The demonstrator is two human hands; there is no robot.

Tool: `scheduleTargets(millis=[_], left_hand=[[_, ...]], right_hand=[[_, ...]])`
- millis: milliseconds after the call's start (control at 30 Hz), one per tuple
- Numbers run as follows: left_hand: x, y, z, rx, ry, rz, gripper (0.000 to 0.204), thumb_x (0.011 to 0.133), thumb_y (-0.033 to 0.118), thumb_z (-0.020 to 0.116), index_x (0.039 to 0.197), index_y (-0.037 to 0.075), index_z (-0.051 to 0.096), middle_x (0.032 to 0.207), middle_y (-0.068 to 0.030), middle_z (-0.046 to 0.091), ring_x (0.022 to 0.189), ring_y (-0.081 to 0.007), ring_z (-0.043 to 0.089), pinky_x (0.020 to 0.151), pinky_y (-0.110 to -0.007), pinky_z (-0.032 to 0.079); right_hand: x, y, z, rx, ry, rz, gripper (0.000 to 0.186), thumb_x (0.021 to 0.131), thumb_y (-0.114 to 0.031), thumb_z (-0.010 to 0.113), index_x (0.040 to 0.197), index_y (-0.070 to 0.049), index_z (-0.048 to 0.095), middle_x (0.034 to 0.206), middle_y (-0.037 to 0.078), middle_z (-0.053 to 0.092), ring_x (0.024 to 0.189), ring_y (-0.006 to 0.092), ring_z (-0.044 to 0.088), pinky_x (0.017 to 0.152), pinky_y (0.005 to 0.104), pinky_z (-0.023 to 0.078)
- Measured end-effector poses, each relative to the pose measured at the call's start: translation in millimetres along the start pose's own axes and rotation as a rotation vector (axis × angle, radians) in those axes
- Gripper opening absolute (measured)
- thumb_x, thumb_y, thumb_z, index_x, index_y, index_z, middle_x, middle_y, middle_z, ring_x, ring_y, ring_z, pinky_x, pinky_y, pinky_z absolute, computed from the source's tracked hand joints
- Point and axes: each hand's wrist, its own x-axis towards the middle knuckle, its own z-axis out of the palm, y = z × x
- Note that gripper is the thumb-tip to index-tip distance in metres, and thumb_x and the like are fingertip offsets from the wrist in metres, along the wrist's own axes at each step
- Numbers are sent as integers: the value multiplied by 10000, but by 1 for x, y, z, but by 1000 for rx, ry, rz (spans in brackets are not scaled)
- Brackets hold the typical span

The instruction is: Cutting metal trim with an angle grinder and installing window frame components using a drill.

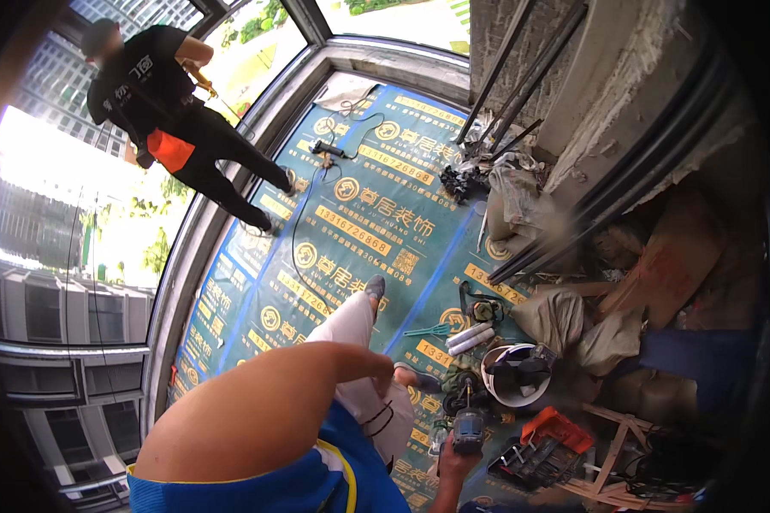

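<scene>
My right hand (459, 466), low in the picture, is wrapped round a cordless drill (468, 432). The drill's dark chuck end points away from me, over the clutter beside the white bucket (515, 376). My bare left arm crosses in front of my blue vest. Its hand (383, 369) rests by my light trousers, with its fingers too small and hidden to read. A dark drawstring (380, 419) hangs on the trousers close to that hand. An orange and black tool case (556, 432) lies to the right of the drill.
Green printed sheeting (351, 256) covers the floor, with a corded power tool (327, 150) on it. A co-worker (145, 94) stands at the left windows holding something yellow. White rolls (470, 339), sacks (547, 321), cardboard (667, 256) and long dark bars (607, 201) crowd the right.
</scene>
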Motion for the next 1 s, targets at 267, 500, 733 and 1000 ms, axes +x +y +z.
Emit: scheduleTargets(millis=[267,500,733,1000], left_hand=[[-128,-72,-168,-423,979,-42,388,923,372,630,1207,107,625,1045,-214,733,1033,-410,692,879,-527,543],[-242,-230,-276,-453,926,14,336,925,361,641,1098,89,732,1056,-197,746,1001,-379,708,885,-461,552],[-313,-359,-369,-527,1088,-107,346,900,326,620,1099,65,728,1027,-202,751,979,-375,718,873,-460,563],[-343,-458,-360,-911,1177,-422,351,911,349,645,1059,45,738,1017,-206,746,976,-373,716,862,-467,557]], right_hand=[[44,-119,53,-168,34,-87,453,838,-141,800,1187,75,609,1058,201,702,954,320,712,846,434,557],[138,-231,175,-186,64,-337,389,872,-202,788,1123,69,668,1028,231,733,899,390,741,800,464,576],[235,-449,275,87,83,-548,197,972,-126,682,1036,55,636,966,128,700,954,234,692,883,377,544],[460,-550,358,31,-412,-397,271,1058,-173,570,825,-37,580,802,36,601,734,122,551,883,365,521]])
